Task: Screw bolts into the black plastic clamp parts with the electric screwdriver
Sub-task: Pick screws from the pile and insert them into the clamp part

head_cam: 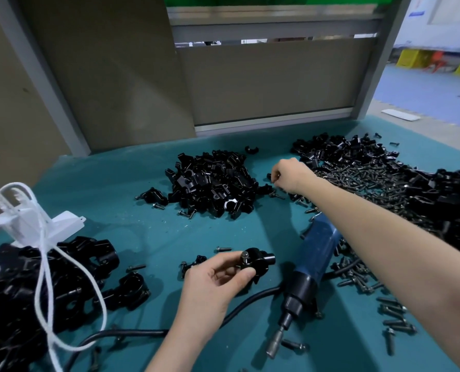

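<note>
Left hand [218, 277], near the desk's [116, 205] front edge, centre: thumb and curled fingers pinch one black clamp part [258, 263], held just above the surface. A bolt [245, 255] stands head-up in it, apparently not driven home.

Right hand [290, 175], reaching toward the back of the desk, between two heaps: fingers curled, tips pinching a small dark piece [273, 176]. Whether it is a bolt or a part cannot be told.

Handling, as judged:
- The clamp part looks light, rigid and smooth-moulded. It is likely to twist under driver torque, so it is best gripped around the round body, with fingers off the bolt head.
- The bolts are small and metal, and roll easily. One is best pinched by the shank.

Electric screwdriver [314, 259]: blue body, lying flat right of the left hand and under the right forearm, with its bit [275, 342] pointing toward the front edge. No hand is on it. It looks the heaviest item here.

Surroundings:
- A heap of loose black parts [212, 183] at the centre back.
- A spread of bolts [357, 178] mixed with more parts toward the right edge, with strays scattered around the driver.
- A pile of larger clamps [35, 291] at the front left.
- A white power strip [35, 226] and a looping white cord [43, 264] on that same side.

In the way:
- The driver's black cable [250, 298] runs under the left wrist.
- Loose bolts lie beside the bit.
</note>
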Tool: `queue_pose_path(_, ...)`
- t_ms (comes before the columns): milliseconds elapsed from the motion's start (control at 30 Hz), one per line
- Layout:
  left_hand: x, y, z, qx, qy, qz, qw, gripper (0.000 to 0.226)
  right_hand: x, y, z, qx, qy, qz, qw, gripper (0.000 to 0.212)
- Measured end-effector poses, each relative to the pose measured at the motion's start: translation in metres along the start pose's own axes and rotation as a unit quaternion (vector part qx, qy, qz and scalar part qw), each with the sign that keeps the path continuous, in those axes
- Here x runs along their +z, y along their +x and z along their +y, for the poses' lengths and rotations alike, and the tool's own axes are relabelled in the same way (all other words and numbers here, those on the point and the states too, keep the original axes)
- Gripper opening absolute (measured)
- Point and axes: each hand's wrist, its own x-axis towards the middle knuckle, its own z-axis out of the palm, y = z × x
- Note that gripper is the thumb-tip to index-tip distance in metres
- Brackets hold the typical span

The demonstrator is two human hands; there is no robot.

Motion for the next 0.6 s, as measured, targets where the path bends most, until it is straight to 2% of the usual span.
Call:
queue_pose_path(67, 0.0, 0.001, -0.001, 0.001, -0.005, 0.002, 1.0, 0.03, -0.006, -0.005, 0.002, -0.004, 0.094, 0.016, 0.995, 0.014)
queue_pose_path(167, 0.0, 0.001, 0.0, 0.003, -0.002, 0.004, 1.0, 0.026, -0.019, -0.025, 0.004, 0.006, 0.299, -0.031, 0.954, 0.012)
queue_pose_path(267, 0.0, 0.0, -0.001, 0.006, 0.007, 0.005, 1.0, 0.025, -0.028, -0.039, 0.01, 0.007, 0.349, -0.036, 0.936, 0.013)
queue_pose_path(367, 0.001, 0.0, -0.001, 0.004, 0.015, 0.004, 1.0, 0.023, -0.033, -0.044, 0.015, 0.045, 0.379, -0.016, 0.924, 0.013)
queue_pose_path(433, 0.001, 0.0, -0.001, 0.006, 0.015, 0.004, 1.0, 0.024, -0.03, -0.043, 0.016, 0.04, 0.292, 0.016, 0.955, 0.017)
queue_pose_path(500, 0.001, 0.0, -0.001, 0.008, 0.017, 0.005, 1.0, 0.024, -0.023, -0.04, 0.013, 0.017, 0.15, 0.046, 0.987, 0.027)
queue_pose_path(600, 0.002, -0.001, -0.001, 0.009, 0.008, 0.006, 1.0, 0.028, -0.007, -0.031, 0.008, 0.012, 0.022, 0.047, 0.999, 0.027)
